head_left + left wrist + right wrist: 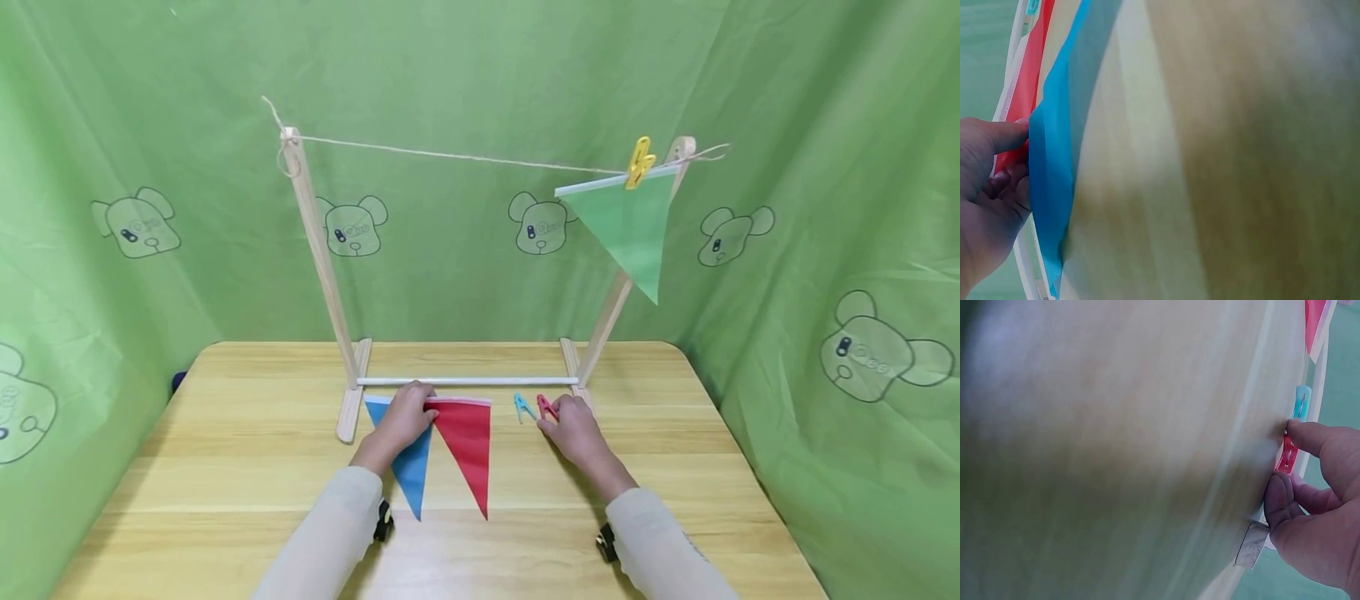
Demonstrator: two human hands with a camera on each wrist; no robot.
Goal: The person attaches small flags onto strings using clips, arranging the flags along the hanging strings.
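Note:
My left hand [405, 414] lies over the upper part of a blue pennant [411, 467], its thumb and fingertips pinching the left top corner of a red pennant [472, 442]. Seen from the left wrist, the blue pennant [1052, 169] stands in front of the fingertips and the red cloth [1013, 156] shows between thumb and fingers. My right hand [581, 433] has thumb and fingers on either side of a red clothespin [1287, 455] at the table. A light-blue clothespin [523, 407] lies just left of it.
Behind the hands stands a wooden frame [318, 242] with a white crossbar [465, 381] low down. A string [450, 155] spans its post tops. A yellow clothespin [640, 164] holds a green pennant [630, 225] on it at the right. Green curtain [450, 75] surrounds the table [225, 467].

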